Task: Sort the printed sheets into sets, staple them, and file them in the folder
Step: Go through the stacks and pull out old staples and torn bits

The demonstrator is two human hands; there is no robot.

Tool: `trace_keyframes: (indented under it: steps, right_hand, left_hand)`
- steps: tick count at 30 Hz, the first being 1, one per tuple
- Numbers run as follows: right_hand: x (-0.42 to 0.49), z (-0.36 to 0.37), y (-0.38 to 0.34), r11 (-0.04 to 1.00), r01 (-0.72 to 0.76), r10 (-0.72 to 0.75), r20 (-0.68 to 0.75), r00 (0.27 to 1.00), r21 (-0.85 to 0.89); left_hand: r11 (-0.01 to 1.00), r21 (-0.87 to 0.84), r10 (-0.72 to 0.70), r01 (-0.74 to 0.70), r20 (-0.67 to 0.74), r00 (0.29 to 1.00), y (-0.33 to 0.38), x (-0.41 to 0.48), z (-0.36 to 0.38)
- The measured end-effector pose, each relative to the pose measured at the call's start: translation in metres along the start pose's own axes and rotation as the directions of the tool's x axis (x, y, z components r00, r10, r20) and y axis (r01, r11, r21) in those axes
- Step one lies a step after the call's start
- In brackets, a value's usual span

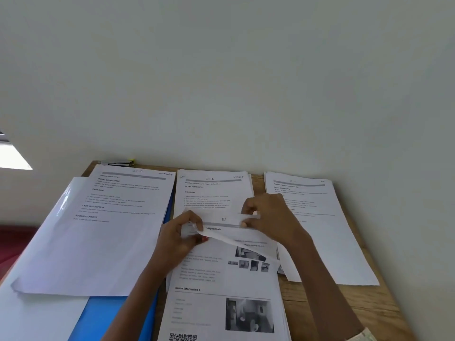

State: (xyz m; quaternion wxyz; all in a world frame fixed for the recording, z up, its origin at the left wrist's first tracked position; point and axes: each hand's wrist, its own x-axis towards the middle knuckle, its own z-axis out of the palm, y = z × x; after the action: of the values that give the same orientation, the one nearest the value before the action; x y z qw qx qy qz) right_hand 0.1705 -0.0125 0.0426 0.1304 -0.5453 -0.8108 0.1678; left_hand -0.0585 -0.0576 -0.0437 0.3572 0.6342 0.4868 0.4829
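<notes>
Printed sheets (221, 291) are lying in a stack at the near centre of the wooden table (344, 306), and I am watching both hands working its top page (246, 232): left hand (179, 237) is pinching the curled-over upper left corner, right hand (270, 217) is pinching the upper right edge. Three more piles are sitting along the far edge, the left pile (110, 230) resting on the blue folder (115, 316).

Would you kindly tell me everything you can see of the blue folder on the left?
The blue folder looks like smooth plastic and lies flat on the wooden table. A stack of printed sheets rests on it, hiding all but its near part and a thin strip along its right edge.
</notes>
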Motion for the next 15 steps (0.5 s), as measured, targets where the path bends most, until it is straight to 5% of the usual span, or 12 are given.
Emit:
trace_keyframes:
  steps: [8,15]
  right_hand:
    - [-0.009,0.017,-0.008,0.999,0.022,-0.023,-0.072,0.997,-0.023]
    - [-0.02,0.031,0.001,0.958,0.124,-0.2,-0.295,0.934,-0.258]
  left_hand:
    - [0.998,-0.021,-0.066,0.065,-0.036,0.997,0.009,-0.002,0.005]
    - [0.999,-0.037,-0.041,0.038,-0.072,0.997,0.019,-0.005,0.012]
